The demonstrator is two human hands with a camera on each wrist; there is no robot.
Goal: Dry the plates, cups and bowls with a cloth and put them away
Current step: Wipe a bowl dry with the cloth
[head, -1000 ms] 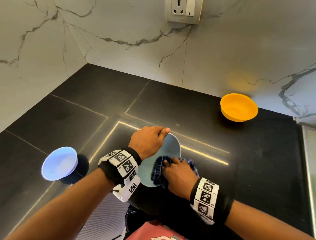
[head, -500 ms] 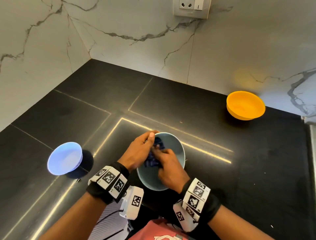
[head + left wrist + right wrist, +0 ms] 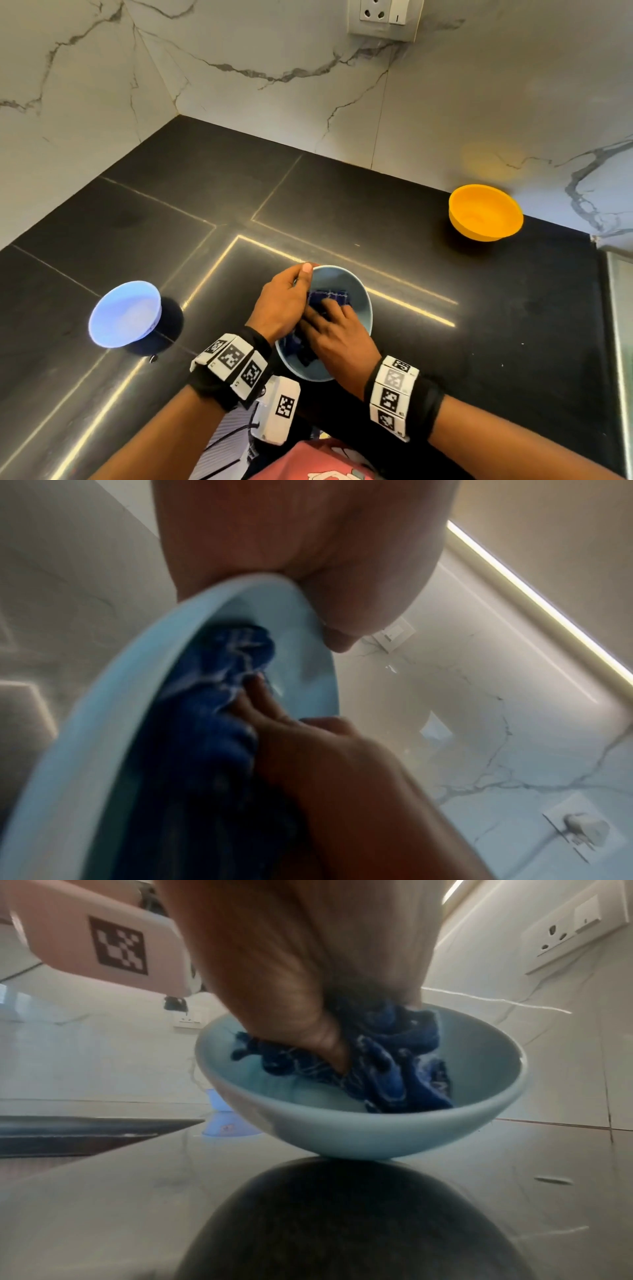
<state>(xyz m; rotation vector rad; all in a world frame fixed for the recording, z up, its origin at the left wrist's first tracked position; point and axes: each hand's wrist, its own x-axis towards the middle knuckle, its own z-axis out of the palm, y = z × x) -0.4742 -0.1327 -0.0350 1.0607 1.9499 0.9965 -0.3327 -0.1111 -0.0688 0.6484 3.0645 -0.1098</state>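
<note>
Your left hand (image 3: 279, 305) grips the rim of the pale blue bowl (image 3: 359, 308), which sits on the black counter (image 3: 496, 308) right in front of you; the thumb curls over the rim, and the fingers outside it are hidden from you. Your right hand (image 3: 337, 332) is inside the bowl, bunching the dark blue cloth (image 3: 330, 298) against its wall, though its fingertips are buried in the folds. The lilac bowl (image 3: 125, 313) stands to your left, the orange bowl (image 3: 486, 212) far right by the wall.
</note>
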